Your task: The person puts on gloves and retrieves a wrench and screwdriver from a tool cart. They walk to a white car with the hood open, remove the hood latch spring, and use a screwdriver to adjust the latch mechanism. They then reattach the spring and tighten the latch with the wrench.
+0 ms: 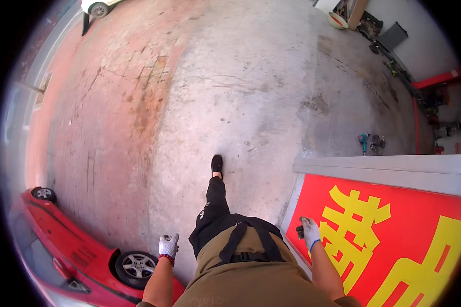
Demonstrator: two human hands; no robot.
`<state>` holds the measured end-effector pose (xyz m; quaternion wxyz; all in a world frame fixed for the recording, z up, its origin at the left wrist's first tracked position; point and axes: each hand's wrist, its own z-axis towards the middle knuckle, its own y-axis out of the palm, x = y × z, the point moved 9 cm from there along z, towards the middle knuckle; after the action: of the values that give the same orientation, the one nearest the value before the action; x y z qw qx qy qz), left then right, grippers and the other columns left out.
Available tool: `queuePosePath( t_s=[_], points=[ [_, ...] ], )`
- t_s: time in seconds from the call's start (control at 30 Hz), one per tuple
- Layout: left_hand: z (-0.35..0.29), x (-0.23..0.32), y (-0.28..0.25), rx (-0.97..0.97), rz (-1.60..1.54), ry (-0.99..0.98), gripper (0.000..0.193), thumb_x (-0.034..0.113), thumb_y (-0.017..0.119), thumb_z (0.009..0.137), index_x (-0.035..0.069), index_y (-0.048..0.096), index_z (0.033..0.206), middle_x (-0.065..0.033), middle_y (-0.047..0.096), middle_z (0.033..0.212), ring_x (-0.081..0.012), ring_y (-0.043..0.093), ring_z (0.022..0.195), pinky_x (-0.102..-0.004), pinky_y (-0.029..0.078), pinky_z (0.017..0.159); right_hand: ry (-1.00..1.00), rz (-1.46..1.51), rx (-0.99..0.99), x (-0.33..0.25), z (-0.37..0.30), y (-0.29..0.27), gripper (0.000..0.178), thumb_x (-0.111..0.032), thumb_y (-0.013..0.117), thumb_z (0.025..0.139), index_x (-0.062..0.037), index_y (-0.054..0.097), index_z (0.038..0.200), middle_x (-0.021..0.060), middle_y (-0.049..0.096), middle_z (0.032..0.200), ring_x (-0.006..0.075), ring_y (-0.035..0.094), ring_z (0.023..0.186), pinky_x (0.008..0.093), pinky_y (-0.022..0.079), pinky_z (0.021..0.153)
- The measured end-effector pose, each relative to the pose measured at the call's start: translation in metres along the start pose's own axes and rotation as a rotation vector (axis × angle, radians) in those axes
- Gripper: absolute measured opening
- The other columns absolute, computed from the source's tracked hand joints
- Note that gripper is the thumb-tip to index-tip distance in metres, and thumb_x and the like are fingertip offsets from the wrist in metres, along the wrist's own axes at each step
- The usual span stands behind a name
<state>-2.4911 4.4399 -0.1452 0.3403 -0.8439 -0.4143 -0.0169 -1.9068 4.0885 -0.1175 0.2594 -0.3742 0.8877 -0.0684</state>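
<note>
Stained concrete floor (241, 92) spread before us, reddish paving (102, 102) along left. Red car (77, 240) stood at our left; red panel (399, 240) with yellow characters lay right. Teal tool (363, 141) sat beyond panel. Our left hand (168, 245), near car: fingers curled together; right hand (308, 231), by panel: whether closed, we couldn't tell.
</note>
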Motion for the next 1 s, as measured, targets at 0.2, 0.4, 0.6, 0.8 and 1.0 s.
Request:
queuePosePath(
  t_s=[0.2, 0.4, 0.6, 0.8, 1.0],
  points=[
    [0.132, 0.252, 0.088, -0.156, -0.004, -0.026, 0.049, 0.030, 0.077, 0.092, -0.005, 0.053, 0.117, -0.0141, 0.065, 0.086, -0.0240, 0.063, 0.050, -0.0392, 0.054, 0.041, -0.064, 0.086, 0.049, -0.162, 0.018, 0.000, 0.039, -0.032, 0.057, 0.108, -0.0022, 0.060, 0.133, 0.0098, 0.067, 0.078, 0.0166, 0.059, 0.055, 0.0319, 0.048, 0.050],
    [0.122, 0.622, 0.193, -0.301, 0.341, 0.631, 0.045, 0.017, 0.080, 0.089, -0.001, 0.055, 0.122, -0.0075, 0.065, 0.089, -0.0154, 0.062, 0.068, -0.0313, 0.054, 0.056, 0.026, 0.243, 0.095, -0.254, 0.067, -0.023, 0.036, -0.031, 0.056, 0.108, -0.0041, 0.061, 0.133, 0.0088, 0.070, 0.083, 0.0152, 0.060, 0.060, 0.0308, 0.049, 0.054],
    [0.078, 0.814, 0.332, -0.375, 0.391, 0.430, 0.047, 0.023, 0.076, 0.094, 0.000, 0.054, 0.129, -0.0082, 0.065, 0.084, -0.0185, 0.061, 0.052, -0.0327, 0.053, 0.046, 0.085, 0.409, 0.123, -0.338, 0.222, -0.064, 0.036, -0.033, 0.061, 0.106, -0.0035, 0.063, 0.128, 0.0089, 0.069, 0.080, 0.0153, 0.060, 0.059, 0.0313, 0.048, 0.052],
    [-0.011, 0.919, 0.445, -0.474, 0.756, 0.461, 0.032, 0.025, 0.079, 0.090, 0.002, 0.068, 0.109, -0.0083, 0.067, 0.082, -0.0191, 0.065, 0.054, -0.0322, 0.053, 0.046, -0.018, 0.557, 0.080, -0.502, 0.274, -0.170, 0.035, -0.034, 0.062, 0.106, -0.0065, 0.064, 0.128, 0.0059, 0.068, 0.081, 0.0124, 0.059, 0.063, 0.0294, 0.049, 0.055],
    [0.001, 1.027, 0.576, -0.459, 0.994, 0.700, 0.028, 0.021, 0.081, 0.081, 0.000, 0.067, 0.095, -0.0067, 0.064, 0.071, -0.0164, 0.060, 0.053, -0.0333, 0.049, 0.048, 0.039, 0.696, 0.198, -0.536, 0.346, -0.301, 0.034, -0.032, 0.064, 0.104, -0.0063, 0.064, 0.127, 0.0064, 0.069, 0.082, 0.0138, 0.062, 0.063, 0.0306, 0.050, 0.055]
  ],
)
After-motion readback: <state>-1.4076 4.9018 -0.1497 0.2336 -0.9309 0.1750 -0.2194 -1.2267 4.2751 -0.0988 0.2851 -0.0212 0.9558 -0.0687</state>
